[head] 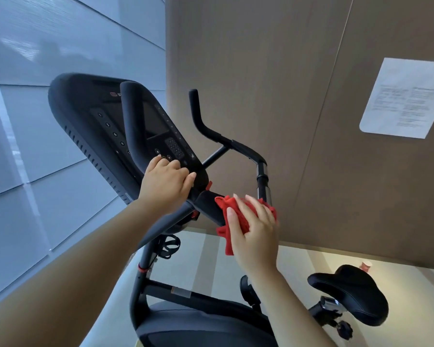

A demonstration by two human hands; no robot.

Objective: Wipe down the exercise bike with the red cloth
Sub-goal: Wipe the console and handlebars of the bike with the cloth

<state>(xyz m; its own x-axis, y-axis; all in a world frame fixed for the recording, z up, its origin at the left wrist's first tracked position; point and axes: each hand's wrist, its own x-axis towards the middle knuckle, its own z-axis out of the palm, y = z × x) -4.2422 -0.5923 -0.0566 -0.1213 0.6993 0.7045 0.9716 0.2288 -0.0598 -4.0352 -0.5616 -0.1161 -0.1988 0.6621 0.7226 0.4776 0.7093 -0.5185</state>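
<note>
Red cloth [238, 216] is bunched under the right hand [254, 229], which presses it with spread fingers against the dark padded part just below the console [125, 126] of the exercise bike [211, 311]. This grip is more a flat press than a closed fist: the thumb and fingers curl around the cloth so that it does not slip, and one corner hangs free under the palm. I judge that the flat palm is there to rub a wide area in one pass.

The left hand [167, 182] is closed on the lower edge of the console, fingers over the top; probably it steadies the console, or the person, while the other hand pushes.

Behind the console the right handlebar [206, 128] rises up, and far below it and to the right is the saddle [351, 291]. Beyond the saddle a small red cup [365, 265] stands on the floor.

The near handlebar crosses the console and hides part of its screen. How much cloth is under the palm I cannot tell. The sheet of paper [406, 98] on the brown wall, right of the console, is too blurred to read, and the base of the bike is cut off by the frame
</note>
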